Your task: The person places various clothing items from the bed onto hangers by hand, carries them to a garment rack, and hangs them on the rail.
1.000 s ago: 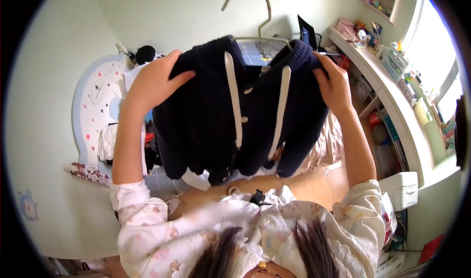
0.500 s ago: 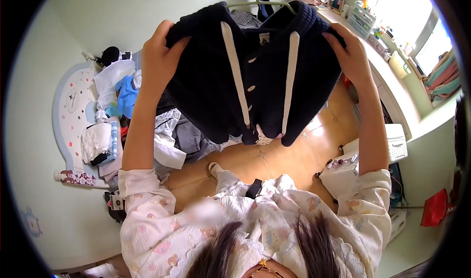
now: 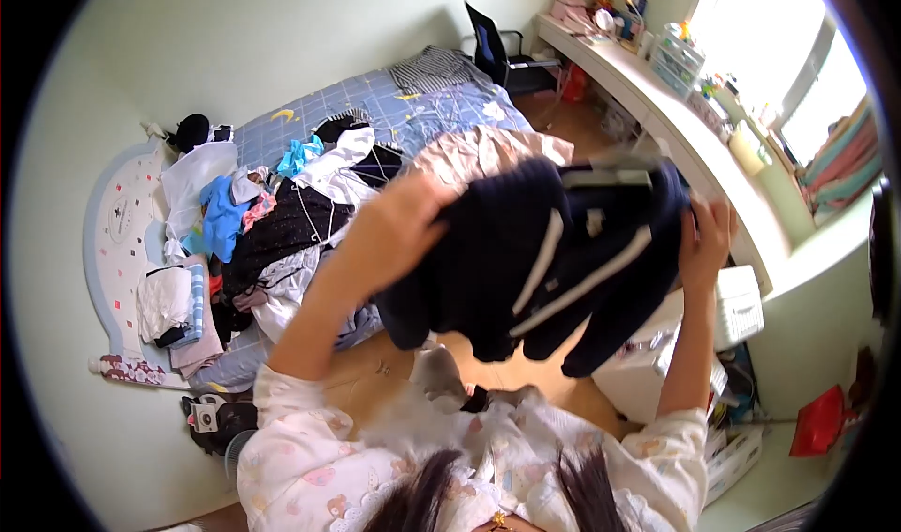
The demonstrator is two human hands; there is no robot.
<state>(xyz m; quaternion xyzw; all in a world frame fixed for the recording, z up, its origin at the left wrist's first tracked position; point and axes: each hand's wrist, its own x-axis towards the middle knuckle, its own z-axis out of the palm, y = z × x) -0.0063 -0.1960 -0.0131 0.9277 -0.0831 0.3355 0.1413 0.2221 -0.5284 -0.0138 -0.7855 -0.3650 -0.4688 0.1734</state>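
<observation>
A dark navy buttoned jacket with pale drawstrings hangs tilted in front of me, blurred by motion. A light hanger shows at its neck opening. My left hand is closed on the jacket's left shoulder, its fingers partly smeared. On the other side, my right hand grips the right shoulder edge, thumb and fingers closed on the cloth. The jacket's lower edge and sleeves dangle above the floor.
Behind the jacket is a bed with heaped clothes and a beige cloth. A black chair stands by the long white desk. White boxes are at the right; a camera lies lower left.
Both hands have lowered the jacket and tilted it, its right side swinging outward. The hanger's hook no longer stands up above the collar. More of the bed and chair shows.
</observation>
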